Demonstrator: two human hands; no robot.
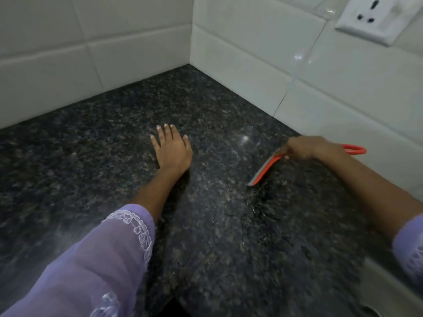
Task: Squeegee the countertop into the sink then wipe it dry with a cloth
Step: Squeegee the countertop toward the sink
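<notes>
A dark speckled granite countertop (pixel 114 143) fills the view and meets white tiled walls in a corner. My left hand (pixel 171 147) rests flat on the stone, fingers spread, holding nothing. My right hand (pixel 304 147) grips an orange squeegee (pixel 265 167) near the right wall; its grey blade edge touches the counter and its looped handle sticks out behind the hand. Streaks of water (pixel 258 209) lie on the stone below the blade. The steel sink rim (pixel 389 284) shows at the lower right. No cloth is in view.
White tiled walls (pixel 251 53) close off the back and right of the counter. A white power socket (pixel 375 17) sits on the right wall, high up. Purple sleeves cover both forearms.
</notes>
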